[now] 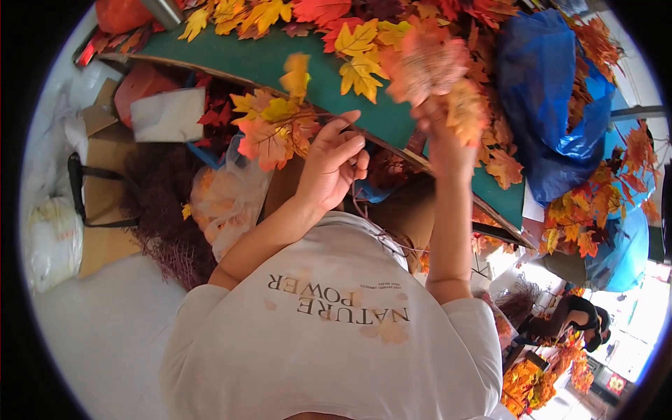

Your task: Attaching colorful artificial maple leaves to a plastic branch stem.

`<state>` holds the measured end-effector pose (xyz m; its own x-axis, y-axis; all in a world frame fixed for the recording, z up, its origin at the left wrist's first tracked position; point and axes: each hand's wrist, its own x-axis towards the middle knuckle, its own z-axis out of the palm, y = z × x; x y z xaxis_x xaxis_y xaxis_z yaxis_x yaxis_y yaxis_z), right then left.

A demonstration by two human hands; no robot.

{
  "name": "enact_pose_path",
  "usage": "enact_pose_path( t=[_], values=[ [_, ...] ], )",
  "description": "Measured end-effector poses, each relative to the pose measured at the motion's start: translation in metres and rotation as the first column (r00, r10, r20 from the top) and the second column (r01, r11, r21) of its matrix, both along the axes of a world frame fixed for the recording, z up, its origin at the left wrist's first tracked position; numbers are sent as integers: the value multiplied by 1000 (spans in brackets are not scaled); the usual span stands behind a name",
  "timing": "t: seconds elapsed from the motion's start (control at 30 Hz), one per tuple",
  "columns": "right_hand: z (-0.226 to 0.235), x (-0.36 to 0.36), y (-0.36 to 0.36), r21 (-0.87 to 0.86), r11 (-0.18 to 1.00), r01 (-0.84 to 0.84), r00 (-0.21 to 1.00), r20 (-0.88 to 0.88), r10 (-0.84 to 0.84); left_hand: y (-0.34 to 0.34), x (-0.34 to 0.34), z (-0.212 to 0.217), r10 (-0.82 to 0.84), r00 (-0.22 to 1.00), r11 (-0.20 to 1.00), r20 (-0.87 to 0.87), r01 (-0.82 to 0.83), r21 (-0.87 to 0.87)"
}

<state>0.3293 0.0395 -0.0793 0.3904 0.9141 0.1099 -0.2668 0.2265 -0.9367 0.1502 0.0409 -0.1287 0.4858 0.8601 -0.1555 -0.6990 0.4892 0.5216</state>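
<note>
My left hand (332, 164) is in front of the table's near edge, fingers curled around the thin stem of an artificial maple branch. Its orange and yellow maple leaves (273, 133) spread out to the left of the hand, and the dark stem (378, 227) trails below toward my lap. Over the table my right hand (448, 143) is smeared by motion. Blurred pinkish-orange and yellow maple leaves (427, 66) stick out from its fingers, which seem closed on them; the exact grip is hidden.
Loose red, orange and yellow leaves (360, 59) lie along the green tabletop (231, 59). A blue plastic bag (539, 112) stands at the right. Below the table's left side are a clear bag of leaves (227, 199), purple twigs (171, 203) and a cardboard box (105, 182). Another person (577, 315) is at lower right.
</note>
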Motion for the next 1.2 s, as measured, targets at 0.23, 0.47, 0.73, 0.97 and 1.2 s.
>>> enact_pose_path(
  t=[0.23, 0.47, 0.73, 0.97, 1.2],
  values=[
    [-54, -46, -20, -155, 969, -193, 897, -428, 110, -2, 3, 8, 102, 995, 989, -21, -99, 111],
    [-65, -52, -22, -50, 935, -351, 777, -573, 261, -5, 4, 4, 71, 994, 981, -78, -55, 188],
    [-69, -51, -23, -28, 948, -318, 763, -600, 239, -6, 5, 3, 63, 994, 982, -88, -46, 184],
    [-73, -51, -24, -44, 951, -307, 792, -565, 229, -5, 6, 0, 72, 996, 987, -59, -63, 145],
    [-74, -52, -24, -37, 955, -296, 794, -565, 224, -4, 5, -1, 64, 996, 990, -64, -56, 129]
  ],
)
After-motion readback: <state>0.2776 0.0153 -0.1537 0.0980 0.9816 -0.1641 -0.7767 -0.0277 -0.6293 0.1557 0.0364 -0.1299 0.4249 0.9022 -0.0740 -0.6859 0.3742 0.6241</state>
